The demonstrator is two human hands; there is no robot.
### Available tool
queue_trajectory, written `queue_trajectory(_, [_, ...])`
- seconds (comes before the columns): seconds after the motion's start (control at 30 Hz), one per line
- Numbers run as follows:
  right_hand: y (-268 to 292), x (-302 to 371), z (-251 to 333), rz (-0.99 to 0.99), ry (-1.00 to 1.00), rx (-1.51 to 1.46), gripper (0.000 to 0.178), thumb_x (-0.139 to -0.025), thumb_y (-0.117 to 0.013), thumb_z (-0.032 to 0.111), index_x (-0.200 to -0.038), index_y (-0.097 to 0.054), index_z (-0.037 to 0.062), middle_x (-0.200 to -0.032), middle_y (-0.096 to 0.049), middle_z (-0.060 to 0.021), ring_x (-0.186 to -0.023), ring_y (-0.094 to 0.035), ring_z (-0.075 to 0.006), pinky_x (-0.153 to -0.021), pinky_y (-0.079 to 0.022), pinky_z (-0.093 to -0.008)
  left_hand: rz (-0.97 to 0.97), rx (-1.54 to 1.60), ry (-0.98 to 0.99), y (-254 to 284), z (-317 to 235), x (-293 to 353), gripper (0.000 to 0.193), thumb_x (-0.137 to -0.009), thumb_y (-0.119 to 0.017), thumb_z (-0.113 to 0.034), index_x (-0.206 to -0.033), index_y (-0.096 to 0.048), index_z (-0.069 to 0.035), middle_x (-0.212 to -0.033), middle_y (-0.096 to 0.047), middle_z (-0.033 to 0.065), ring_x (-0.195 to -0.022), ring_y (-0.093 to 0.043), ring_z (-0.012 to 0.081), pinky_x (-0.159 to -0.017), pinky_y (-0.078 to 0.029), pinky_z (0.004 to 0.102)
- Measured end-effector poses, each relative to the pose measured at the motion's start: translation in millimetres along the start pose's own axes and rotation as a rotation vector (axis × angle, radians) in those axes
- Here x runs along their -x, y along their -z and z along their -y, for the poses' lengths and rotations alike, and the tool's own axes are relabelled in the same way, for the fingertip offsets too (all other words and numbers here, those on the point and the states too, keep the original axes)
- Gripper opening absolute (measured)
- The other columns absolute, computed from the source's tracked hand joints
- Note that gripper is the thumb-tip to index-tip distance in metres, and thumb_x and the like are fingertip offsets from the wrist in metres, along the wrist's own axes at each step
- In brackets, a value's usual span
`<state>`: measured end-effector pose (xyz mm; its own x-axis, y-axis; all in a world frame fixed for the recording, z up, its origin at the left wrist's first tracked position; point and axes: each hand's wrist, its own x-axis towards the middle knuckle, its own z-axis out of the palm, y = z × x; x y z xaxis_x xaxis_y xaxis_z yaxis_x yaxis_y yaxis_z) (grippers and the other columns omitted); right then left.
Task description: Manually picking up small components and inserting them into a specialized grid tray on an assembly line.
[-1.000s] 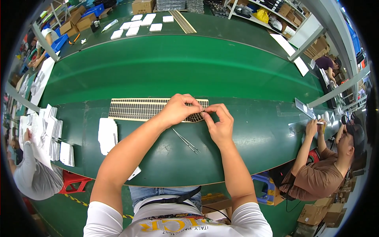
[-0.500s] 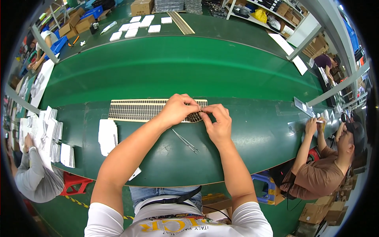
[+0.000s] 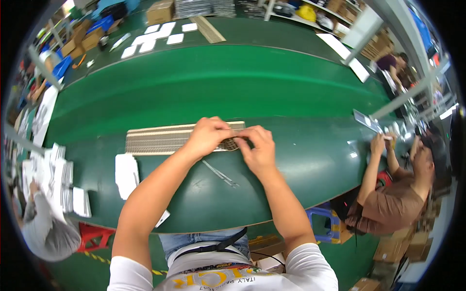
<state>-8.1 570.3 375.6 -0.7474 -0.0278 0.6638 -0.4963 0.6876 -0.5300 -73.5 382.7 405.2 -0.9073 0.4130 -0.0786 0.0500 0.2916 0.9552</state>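
Observation:
On the green table before me lies a long, pale yellow-edged sheet [image 3: 155, 141] with rows of small dark rectangles. At its right end, my left hand [image 3: 208, 138] and my right hand [image 3: 258, 148] are close together, fingers closed in a pinch on the sheet's lifted, curled corner. That curled part looks dark and gridded; the fingers partly hide it. A pair of metal tweezers [image 3: 221, 174] lies just on the near side of the sheet, touched by neither hand. Left of my left forearm rests a stack of white cards [image 3: 127, 175].
A green belt [image 3: 213, 82] runs beyond the table. Across it are white flat pieces [image 3: 147, 46] and another gridded strip [image 3: 208, 30]. Co-workers sit left and right; the right one's hands [image 3: 378, 144] are near a flat grey device [image 3: 367, 121]. White card stacks [image 3: 81, 201] stand left.
The whole view has shifted slightly and is more blurred. Both hands keep their pinch on the sheet's right end, and the tweezers lie in the same place.

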Motion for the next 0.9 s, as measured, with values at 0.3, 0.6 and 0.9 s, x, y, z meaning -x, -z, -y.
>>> queue_trajectory(0.3, [-6, 3, 6, 0.008, -0.085, -0.072, 0.018, -0.084, -0.082, 0.008, -0.096, -0.070, 0.0117, -0.097, -0.070, -0.0017, -0.096, -0.067, -0.0244, -0.090, -0.045, -0.0394, -0.023, 0.056, 0.006, 4, 3, 6, 0.019, -0.088, -0.080, -0.014, -0.092, -0.082, 0.004, -0.103, -0.072, 0.0157, -0.108, -0.067, 0.0233, -0.097, -0.050, 0.0348])
queue_trajectory(0.6, [-12, -1, 5, 0.054, -0.059, -0.066, 0.018, -0.083, -0.082, 0.007, -0.095, -0.069, 0.0106, -0.100, -0.070, -0.0033, -0.099, -0.068, -0.0264, -0.090, -0.046, -0.0402, -0.051, 0.003, -0.033, 9, 7, 8, 0.020, -0.089, -0.079, -0.016, -0.093, -0.080, 0.004, -0.101, -0.073, 0.0150, -0.101, -0.070, 0.0231, -0.089, -0.053, 0.0354])
queue_trajectory(0.9, [-9, -3, 6, 0.054, -0.075, -0.061, 0.020, -0.083, -0.083, 0.004, -0.098, -0.071, 0.0100, -0.100, -0.071, -0.0028, -0.087, -0.069, -0.0206, -0.087, -0.047, -0.0352, -0.039, 0.021, -0.029, 5, 13, 1, 0.022, -0.090, -0.078, -0.020, -0.094, -0.080, 0.001, -0.095, -0.069, 0.0107, -0.090, -0.066, 0.0224, -0.083, -0.052, 0.0361])
